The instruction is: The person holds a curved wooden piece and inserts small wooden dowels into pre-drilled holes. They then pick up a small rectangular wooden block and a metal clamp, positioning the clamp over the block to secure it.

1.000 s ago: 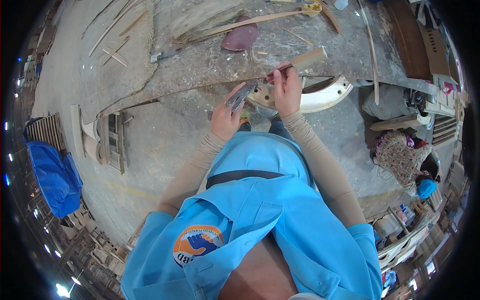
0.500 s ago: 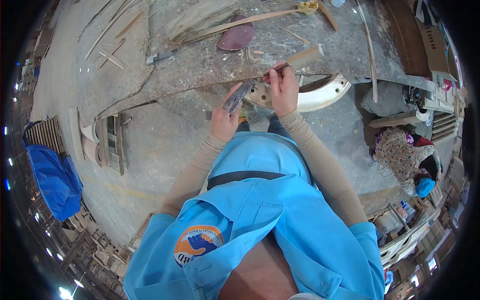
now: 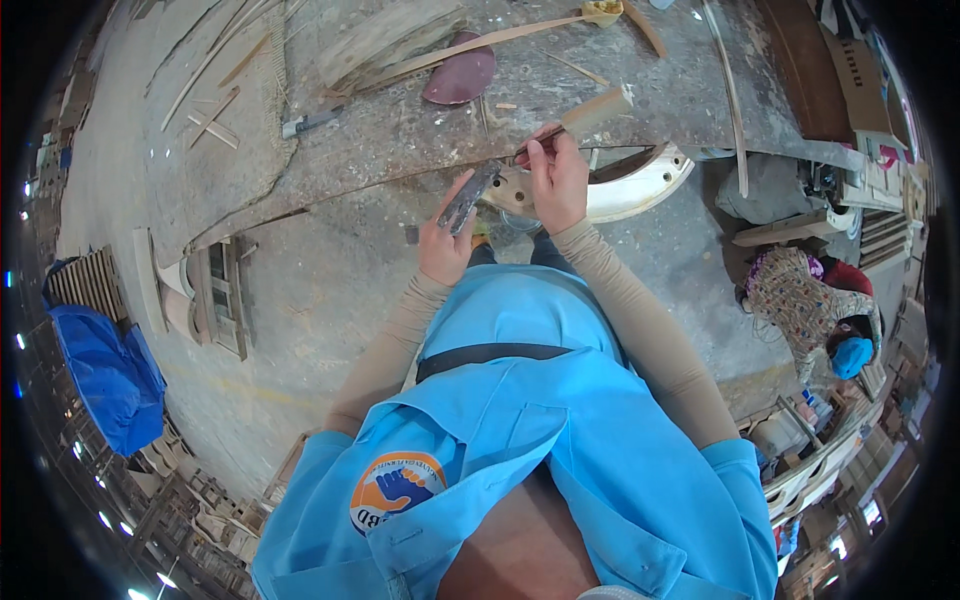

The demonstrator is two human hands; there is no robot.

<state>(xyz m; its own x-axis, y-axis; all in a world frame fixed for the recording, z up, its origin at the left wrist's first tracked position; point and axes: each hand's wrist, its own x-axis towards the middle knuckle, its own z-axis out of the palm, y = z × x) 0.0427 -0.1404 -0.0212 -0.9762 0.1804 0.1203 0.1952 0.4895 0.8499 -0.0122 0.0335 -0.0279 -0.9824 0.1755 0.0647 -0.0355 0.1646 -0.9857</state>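
Observation:
My left hand (image 3: 446, 240) is closed around a dark grey, smeared tool (image 3: 462, 205) with a slot-like gap; its exact kind is unclear. Close by on the right, my right hand (image 3: 559, 182) grips a thin dark strip with a wide, pale wood-coloured end (image 3: 598, 108) pointing up and right. The strip's other end points toward the grey tool; whether they touch I cannot tell. Beneath both hands, a curved whitish wooden part (image 3: 640, 190) with round holes lies along the table's near edge. My right hand hides some of it.
The stained worktable (image 3: 380, 140) carries a dark red disc (image 3: 460, 78), a long wooden strip (image 3: 500, 38), a yellowish cup-like thing (image 3: 602, 12) and crossed sticks (image 3: 214, 118). Wooden frames (image 3: 222, 295) and a blue cover (image 3: 105, 375) are at left. Another person (image 3: 800, 300) bends down at right.
The table and its things sit slightly further left and up in the picture. Both hands keep their grips, with little change between them. The other person has shifted a little.

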